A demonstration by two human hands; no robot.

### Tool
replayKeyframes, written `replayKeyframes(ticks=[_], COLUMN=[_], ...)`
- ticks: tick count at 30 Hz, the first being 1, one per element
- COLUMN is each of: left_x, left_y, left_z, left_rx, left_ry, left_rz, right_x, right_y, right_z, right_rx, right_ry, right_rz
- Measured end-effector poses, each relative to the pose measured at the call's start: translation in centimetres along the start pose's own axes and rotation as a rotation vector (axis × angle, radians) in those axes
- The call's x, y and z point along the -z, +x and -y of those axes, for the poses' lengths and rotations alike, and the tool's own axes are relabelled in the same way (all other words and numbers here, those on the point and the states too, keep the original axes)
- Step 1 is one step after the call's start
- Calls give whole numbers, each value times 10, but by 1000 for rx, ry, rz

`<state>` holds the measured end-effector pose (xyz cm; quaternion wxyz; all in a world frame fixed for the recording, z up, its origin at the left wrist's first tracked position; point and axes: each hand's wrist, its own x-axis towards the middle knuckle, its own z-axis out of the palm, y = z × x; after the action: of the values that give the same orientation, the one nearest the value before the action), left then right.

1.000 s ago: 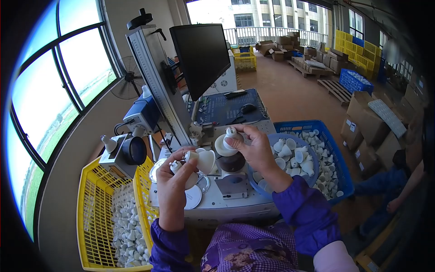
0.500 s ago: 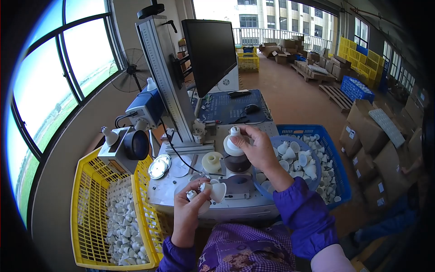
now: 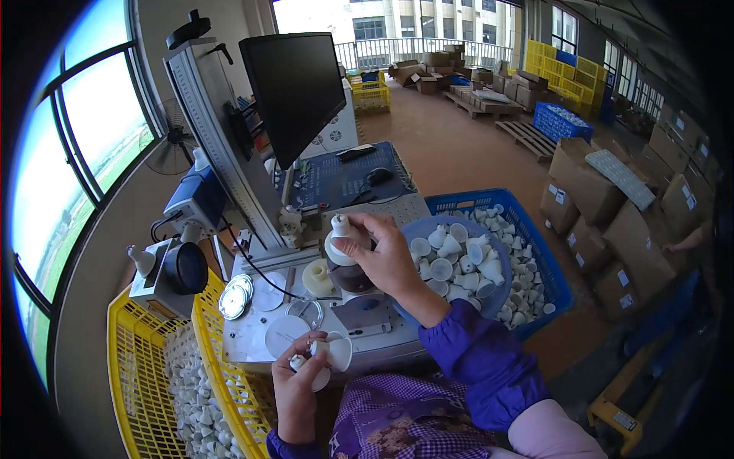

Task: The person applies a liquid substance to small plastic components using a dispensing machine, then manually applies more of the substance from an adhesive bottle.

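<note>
My right hand [image 3: 386, 258] is closed around the neck of a white bulb housing [image 3: 337, 243], which sits upright at the top of a dark round fixture [image 3: 353, 278] on the machine table. Lower down, in front of the table's near edge, my left hand [image 3: 297, 394] is closed on two more white bulb housings [image 3: 337, 353]. One points its wide mouth to the right; the other is lower and partly covered by my fingers. Right of the fixture, a round bluish basin [image 3: 495, 300] heaped with similar housings rests on a blue crate [image 3: 552, 264] full of them.
A yellow crate [image 3: 200, 302] with many housings stands at the left. Above the table are a column [image 3: 210, 130], a monitor [image 3: 294, 96] and a lens unit [image 3: 183, 268]. Metal discs [image 3: 235, 297] lie on the table. Cardboard boxes [image 3: 589, 180] and part of another person [image 3: 688, 237] are at right.
The view has turned, so the scene sits further left. Both hands keep hold of their bulb housings, and my right hand remains at the fixture.
</note>
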<state>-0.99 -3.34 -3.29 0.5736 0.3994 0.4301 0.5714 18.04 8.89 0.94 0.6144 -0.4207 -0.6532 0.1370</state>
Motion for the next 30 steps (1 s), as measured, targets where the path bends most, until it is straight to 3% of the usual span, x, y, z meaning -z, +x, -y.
replayKeyframes(ticks=[2,6,8,12,15,21,25,27,30], left_x=[1,22,31,37,43,48,69,99,157], left_y=[-5,-13,-17,-21,-21,-31,-34,-36,-44], left_z=[-3,1,2,7,15,0,-12,-12,-6], left_rx=[-19,-33,-38,-40,-41,-93,-258,-402,-459], left_ry=[-12,-36,-54,-39,-63,-61,-11,53,162], left_rz=[-48,-141,-178,-232,-232,-226,-389,-615,-736], right_x=[11,56,95,158,174,167,160,156,156], right_y=[-12,-36,-40,-51,-62,-80,-89,-89,-88], right_z=[-3,-34,-54,-97,-114,-98,-86,-81,-91], right_rx=[131,52,-99,-112,-100,18,6,4,7], right_ry=[-59,-148,-320,-937,-1069,-964,-1068,-1081,-1029], right_rz=[4,16,19,-15,98,156,263,267,231])
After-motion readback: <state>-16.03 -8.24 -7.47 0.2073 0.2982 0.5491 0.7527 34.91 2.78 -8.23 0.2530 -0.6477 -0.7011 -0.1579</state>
